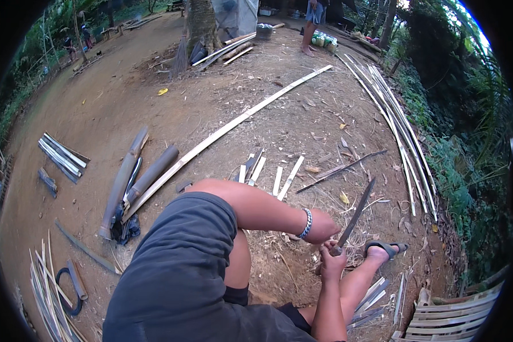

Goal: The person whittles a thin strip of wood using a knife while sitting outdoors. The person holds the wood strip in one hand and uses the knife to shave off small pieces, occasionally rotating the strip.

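My right hand (332, 263) grips the handle of a long dark knife (356, 215), whose blade points up and to the right over the ground. My left hand (322, 227), with a beaded bracelet at the wrist, is curled just above the right hand, against the base of the blade. Whatever its fingers hold is hidden. I sit low, with my knee under the left arm and a sandalled foot (385, 249) just right of the hands. Several short split bamboo slats (279, 178) lie on the dirt beyond my arm.
A long bamboo strip (233, 122) runs diagonally across the dirt yard. Thick bamboo tubes (148, 171) lie to the left, and a bundle of thin strips (404, 134) to the right. A slatted bamboo panel (450, 319) is at lower right. A person (312, 23) stands far off.
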Demonstrator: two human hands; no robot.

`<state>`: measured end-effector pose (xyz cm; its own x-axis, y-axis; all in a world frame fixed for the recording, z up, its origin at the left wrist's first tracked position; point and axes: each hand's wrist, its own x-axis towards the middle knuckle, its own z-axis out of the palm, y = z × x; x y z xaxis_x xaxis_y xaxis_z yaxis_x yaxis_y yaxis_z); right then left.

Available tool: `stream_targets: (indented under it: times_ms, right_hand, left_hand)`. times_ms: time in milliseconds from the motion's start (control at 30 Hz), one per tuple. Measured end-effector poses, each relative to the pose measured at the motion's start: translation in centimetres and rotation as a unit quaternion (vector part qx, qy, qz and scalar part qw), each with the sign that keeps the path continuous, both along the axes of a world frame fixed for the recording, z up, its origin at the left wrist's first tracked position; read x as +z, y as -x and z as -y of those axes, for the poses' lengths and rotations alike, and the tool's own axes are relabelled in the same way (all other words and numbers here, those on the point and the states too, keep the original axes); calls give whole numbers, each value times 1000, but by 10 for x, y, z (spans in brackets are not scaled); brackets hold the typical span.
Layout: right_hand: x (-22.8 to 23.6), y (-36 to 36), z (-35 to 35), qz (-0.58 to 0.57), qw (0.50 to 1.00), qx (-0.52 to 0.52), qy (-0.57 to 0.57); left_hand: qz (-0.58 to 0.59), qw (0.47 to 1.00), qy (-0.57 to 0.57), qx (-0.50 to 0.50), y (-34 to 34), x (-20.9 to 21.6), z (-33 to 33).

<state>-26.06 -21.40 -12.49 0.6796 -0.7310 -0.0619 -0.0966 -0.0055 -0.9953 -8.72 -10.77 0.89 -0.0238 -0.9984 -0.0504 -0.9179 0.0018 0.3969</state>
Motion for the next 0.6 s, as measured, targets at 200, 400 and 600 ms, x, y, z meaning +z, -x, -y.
stream_targets:
  times_ms: [200,400,600]
  right_hand:
    - [12,20,-5,-66,997,-38,12]
    - [-16,44,-22,-122,992,-35,-26]
    - [-35,34,-26,-121,989,9,-85]
  left_hand:
    - [-47,984,36,166,-27,12,-2]
    - [-34,965,17,259,-71,-60,34]
    - [44,964,-108,239,-84,-124,20]
